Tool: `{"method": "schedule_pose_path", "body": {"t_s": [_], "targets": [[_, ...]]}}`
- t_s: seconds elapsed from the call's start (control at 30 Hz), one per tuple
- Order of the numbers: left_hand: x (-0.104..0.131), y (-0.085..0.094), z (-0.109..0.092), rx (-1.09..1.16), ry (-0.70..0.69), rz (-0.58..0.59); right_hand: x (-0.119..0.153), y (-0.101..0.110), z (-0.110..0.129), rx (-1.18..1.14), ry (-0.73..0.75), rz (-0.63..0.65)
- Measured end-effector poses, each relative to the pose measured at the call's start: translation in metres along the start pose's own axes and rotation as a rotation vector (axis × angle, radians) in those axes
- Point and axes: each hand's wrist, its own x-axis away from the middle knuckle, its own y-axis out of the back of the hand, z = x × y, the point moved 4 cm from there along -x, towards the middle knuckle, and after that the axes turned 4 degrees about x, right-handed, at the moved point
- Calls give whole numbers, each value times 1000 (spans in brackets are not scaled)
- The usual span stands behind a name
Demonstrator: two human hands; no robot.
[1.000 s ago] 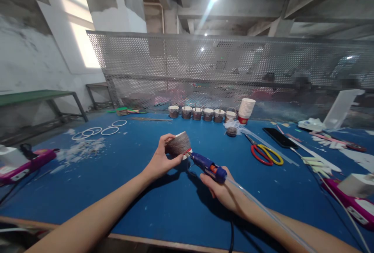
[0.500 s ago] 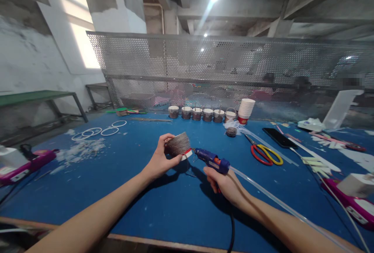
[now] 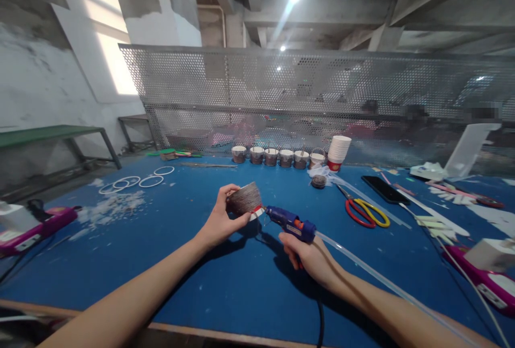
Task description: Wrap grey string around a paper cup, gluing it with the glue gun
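A paper cup wrapped in grey-brown cord point(image 3: 245, 199) lies tilted in my left hand point(image 3: 220, 223), fingers behind it and thumb at its red and white end. My right hand point(image 3: 308, 254) is wrapped round a blue hot glue gun point(image 3: 292, 222). The gun's nozzle is at the cup's uncovered band; whether it touches cannot be made out. From the gun's back a long clear glue stick point(image 3: 362, 263) runs over my right forearm. A black cable hangs below the gun.
Several wrapped cups point(image 3: 271, 157) and a stack of white cups point(image 3: 339, 150) stand at the back. Scissors point(image 3: 367, 213), a phone point(image 3: 385, 190) and a power strip point(image 3: 480, 278) lie right. White rings point(image 3: 151, 180) and glue scraps point(image 3: 112, 208) lie left.
The glue gun and my right hand have shifted slightly left, bringing the nozzle nearer the cup. My left hand and the cup have hardly moved.
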Motion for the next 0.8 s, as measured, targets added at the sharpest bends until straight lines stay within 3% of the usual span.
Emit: {"method": "schedule_pose_path", "body": {"t_s": [0.4,0.8], "targets": [[1,-4,2,-24,-1,26,9,-6,4,52,-17,13],[-1,0,-4,4,9,-11,-6,4,-5,6,21,-60]]}}
